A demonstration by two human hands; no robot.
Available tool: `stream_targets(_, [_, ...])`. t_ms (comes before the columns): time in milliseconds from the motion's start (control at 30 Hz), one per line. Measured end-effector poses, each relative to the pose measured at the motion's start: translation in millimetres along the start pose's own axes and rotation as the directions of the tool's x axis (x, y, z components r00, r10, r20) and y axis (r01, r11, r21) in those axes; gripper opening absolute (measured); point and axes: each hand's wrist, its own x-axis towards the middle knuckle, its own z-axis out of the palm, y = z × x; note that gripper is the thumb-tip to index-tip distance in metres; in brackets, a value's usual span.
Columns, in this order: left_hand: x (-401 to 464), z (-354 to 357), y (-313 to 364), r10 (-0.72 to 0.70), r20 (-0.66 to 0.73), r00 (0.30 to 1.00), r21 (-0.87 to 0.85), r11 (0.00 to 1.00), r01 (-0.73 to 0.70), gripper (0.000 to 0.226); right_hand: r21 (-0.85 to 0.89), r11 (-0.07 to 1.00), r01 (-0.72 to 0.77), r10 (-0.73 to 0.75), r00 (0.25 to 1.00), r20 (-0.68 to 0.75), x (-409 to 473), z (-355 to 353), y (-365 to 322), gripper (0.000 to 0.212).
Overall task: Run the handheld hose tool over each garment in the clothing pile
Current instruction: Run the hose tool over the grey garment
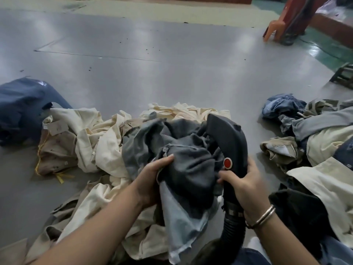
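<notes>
A dark handheld hose tool [227,136] with a red button and a ribbed black hose [232,229] is gripped at its handle by my right hand [242,180]. Its curved head presses into a bunched grey denim garment [187,159]. My left hand [152,176] grips that garment's fabric from the left, thumb on top. Beneath them lies a pile of cream and beige garments [99,142] spread on the grey floor. The tool's mouth is hidden by the cloth.
A navy garment [21,108] lies at the left. A second heap of denim, grey and cream clothes [313,134] sits at the right. An orange plastic stool [280,22] stands far right at the back. Open grey floor [152,64] stretches ahead.
</notes>
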Motion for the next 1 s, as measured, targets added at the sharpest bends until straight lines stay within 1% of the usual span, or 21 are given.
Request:
stream_targets(100, [-3,16,9,0.091,-0.172,0.981,0.084,0.993,-0.078,0.018,-0.041,0.999,0.036,-0.035,0.999,0.015,-3,2,-4,0.033])
stream_targets(167, [-14,18,3,0.118,-0.256,0.959,0.102,0.99,-0.094,0.029,-0.044,0.999,0.023,-0.022,0.999,0.03,-6,1,-9,0.033])
stream_targets(200, [-19,16,-5,0.115,-0.275,0.954,0.094,0.991,-0.093,0.031,-0.044,0.999,0.014,-0.012,0.999,0.042,-7,-1,-12,0.033])
stream_targets(267, [-31,13,-21,0.105,-0.257,0.961,0.059,0.994,-0.093,0.027,-0.043,0.999,-0.006,0.01,0.996,0.088,-11,-4,-19,0.032])
stream_targets(333, [-37,10,-29,0.105,-0.218,0.97,0.05,0.994,-0.097,0.018,-0.084,0.996,-0.025,0.038,0.988,0.152,-18,-8,-26,0.032])
stream_targets(367, [-38,11,-29,0.106,-0.174,0.979,0.061,0.993,-0.097,0.018,-0.116,0.992,-0.039,0.061,0.979,0.194,-22,-10,-29,0.034])
stream_targets(400, [-38,10,-28,0.103,-0.1,0.99,0.055,0.994,-0.098,0.022,-0.149,0.987,-0.059,0.095,0.965,0.243,-28,-11,-31,0.037])
stream_targets(433, [-37,10,-27,0.118,-0.036,0.992,0.027,0.993,-0.117,0.023,-0.18,0.98,-0.079,0.131,0.946,0.296,-34,-12,-34,0.042])
stream_targets(467, [-34,10,-26,0.152,-0.012,0.988,-0.005,0.988,-0.152,0.024,-0.207,0.974,-0.095,0.163,0.925,0.344,-40,-13,-35,0.047])
stream_targets(533, [-29,8,-25,0.215,-0.067,0.974,-0.041,0.975,-0.218,0.031,-0.267,0.959,-0.095,0.201,0.893,0.403,-51,-11,-38,0.053])
stream_targets(600, [-24,5,-27,0.228,-0.097,0.969,-0.062,0.97,-0.235,0.034,-0.321,0.944,-0.078,0.216,0.88,0.423,-57,-9,-39,0.055])
stream_targets(700, [-22,0,-31,0.227,-0.102,0.969,-0.066,0.97,-0.234,0.035,-0.352,0.93,-0.108,0.27,0.851,0.451,-60,-5,-41,0.047])
stream_targets(767, [-23,-4,-31,0.219,-0.106,0.97,-0.075,0.971,-0.227,0.034,-0.363,0.92,-0.148,0.305,0.852,0.426,-56,-4,-39,0.041])
stream_targets(867, [-27,-12,-24,0.173,-0.095,0.98,-0.11,0.977,-0.183,0.046,-0.422,0.896,-0.138,0.266,0.928,0.261,-41,-17,-31,0.035])
stream_targets(933, [-30,-18,-15,0.177,-0.078,0.981,-0.103,0.977,-0.184,0.047,-0.386,0.905,-0.179,0.265,0.947,0.182,-31,-32,-32,0.035])
stream_targets(967, [-32,-21,-10,0.178,-0.066,0.982,-0.102,0.978,-0.184,0.045,-0.361,0.914,-0.183,0.26,0.949,0.179,-29,-39,-34,0.036])
stream_targets(1000, [-33,-25,-5,0.178,-0.057,0.982,-0.114,0.976,-0.183,0.046,-0.347,0.924,-0.162,0.245,0.947,0.21,-28,-45,-36,0.037])
